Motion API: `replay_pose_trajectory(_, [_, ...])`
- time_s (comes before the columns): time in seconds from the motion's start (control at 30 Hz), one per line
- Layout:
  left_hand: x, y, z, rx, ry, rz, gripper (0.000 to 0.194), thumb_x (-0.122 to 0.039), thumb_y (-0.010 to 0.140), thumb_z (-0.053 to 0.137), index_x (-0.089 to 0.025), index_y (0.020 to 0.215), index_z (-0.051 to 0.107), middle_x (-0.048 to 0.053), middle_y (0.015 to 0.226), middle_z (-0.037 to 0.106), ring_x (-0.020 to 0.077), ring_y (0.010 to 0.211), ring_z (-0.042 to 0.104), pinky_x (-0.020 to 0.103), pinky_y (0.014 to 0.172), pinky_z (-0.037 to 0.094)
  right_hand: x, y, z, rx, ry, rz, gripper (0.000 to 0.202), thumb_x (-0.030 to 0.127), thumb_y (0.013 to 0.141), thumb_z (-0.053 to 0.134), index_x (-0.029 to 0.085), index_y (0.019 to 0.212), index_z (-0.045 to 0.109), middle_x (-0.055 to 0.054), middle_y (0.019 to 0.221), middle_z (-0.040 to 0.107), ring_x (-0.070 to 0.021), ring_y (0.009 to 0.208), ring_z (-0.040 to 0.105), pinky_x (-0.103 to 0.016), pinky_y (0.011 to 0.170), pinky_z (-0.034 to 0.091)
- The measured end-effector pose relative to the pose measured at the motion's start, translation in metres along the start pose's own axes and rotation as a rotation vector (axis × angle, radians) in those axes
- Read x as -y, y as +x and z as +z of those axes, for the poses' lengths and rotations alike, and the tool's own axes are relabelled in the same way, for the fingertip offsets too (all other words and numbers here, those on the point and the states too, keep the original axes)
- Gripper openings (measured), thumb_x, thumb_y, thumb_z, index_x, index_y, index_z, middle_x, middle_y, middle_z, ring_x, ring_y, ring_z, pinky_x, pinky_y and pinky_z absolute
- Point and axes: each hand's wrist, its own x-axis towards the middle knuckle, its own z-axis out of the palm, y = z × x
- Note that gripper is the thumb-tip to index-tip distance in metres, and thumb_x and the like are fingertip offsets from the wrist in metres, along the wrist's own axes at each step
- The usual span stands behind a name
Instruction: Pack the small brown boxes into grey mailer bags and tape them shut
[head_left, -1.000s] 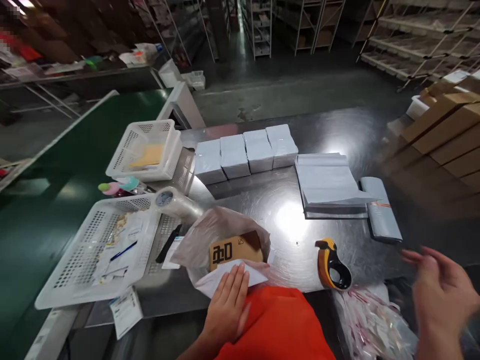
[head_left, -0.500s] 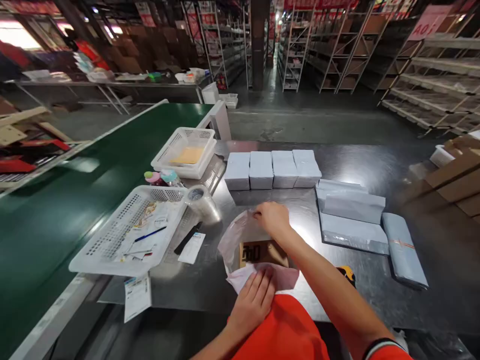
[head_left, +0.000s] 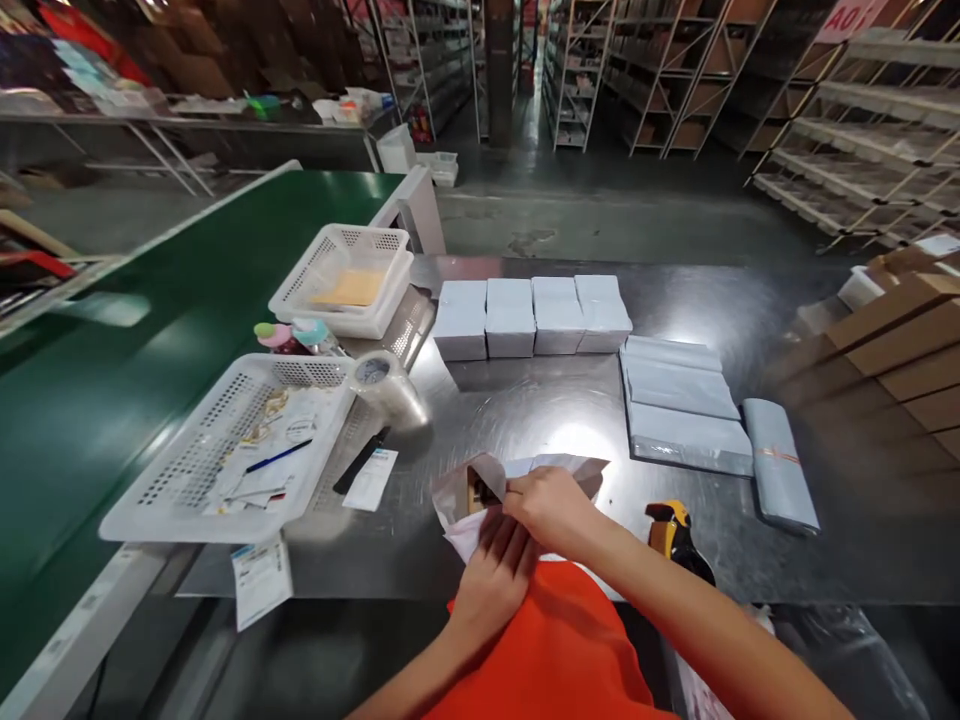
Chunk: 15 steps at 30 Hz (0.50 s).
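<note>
on the table (head_left: 487, 410), a crumpled pinkish-white bag (head_left: 454, 505)

On the metal table (head_left: 495, 400), a plastic mailer bag (head_left: 454, 497) with a cardboard box (head_left: 475, 492) partly visible inside is gripped at its folded edge by the right hand (head_left: 551, 508) and pressed by the left hand (head_left: 499, 575), while a black-and-yellow tape dispenser (head_left: 679, 540) is seen near the right forearm (head_left: 697, 600).
</note>
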Motion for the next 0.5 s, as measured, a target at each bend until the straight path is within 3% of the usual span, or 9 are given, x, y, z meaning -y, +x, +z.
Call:
replay_pose_trajectory(0.23, [0.007, -0.001, -0.016, -0.094, -0.123, -0.131, 0.024, -0.006, 0.092, 0.041, -0.015, 0.102, 0.061, 0.011, 0.105, 0.064, 0.0222, 0.108, 0.062, 0.033, 0.085, 0.058, 0.012, -0.012, 0.039, -0.174, -0.002, 0.085, 0.013, 0.016, 0.09, 0.061, 0.017, 0.081, 0.07, -0.004, 0.082, 0.073, -0.0171, 0.07, 0.066, -0.029, 0.063, 0.05])
replay_pose_trajectory(0.37, [0.008, -0.007, -0.016, -0.139, -0.234, -0.234, 0.023, 0.0, 0.087, 0.041, -0.017, 0.09, 0.056, 0.006, 0.091, 0.057, 0.019, 0.101, 0.062, 0.033, 0.084, 0.06, 0.019, -0.017, 0.071, -0.478, -0.039, 0.08, 0.02, 0.007, 0.092, 0.053, 0.013, 0.084, 0.071, -0.01, 0.093, 0.076, -0.0211, 0.092, 0.071, -0.031, 0.076, 0.055])
replay_pose_trajectory(0.43, [0.005, -0.01, -0.013, -0.154, -0.278, -0.303, 0.023, 0.001, 0.087, 0.041, -0.017, 0.09, 0.055, 0.008, 0.097, 0.057, 0.0194, 0.104, 0.062, 0.034, 0.085, 0.06, 0.022, -0.017, 0.084, -0.676, -0.068, 0.058, 0.026, 0.006, 0.093, 0.047, 0.012, 0.086, 0.071, -0.013, 0.098, 0.076, -0.022, 0.1, 0.07, -0.033, 0.081, 0.056])
replay_pose_trajectory(0.5, [0.003, -0.013, -0.01, -0.19, -0.323, -0.368, 0.022, 0.001, 0.086, 0.044, -0.017, 0.094, 0.055, 0.011, 0.107, 0.057, 0.0199, 0.109, 0.06, 0.034, 0.085, 0.059, 0.025, -0.018, 0.093, -0.798, -0.073, 0.058, 0.029, 0.006, 0.094, 0.043, 0.011, 0.088, 0.071, -0.014, 0.1, 0.076, -0.0217, 0.103, 0.069, -0.034, 0.084, 0.056])
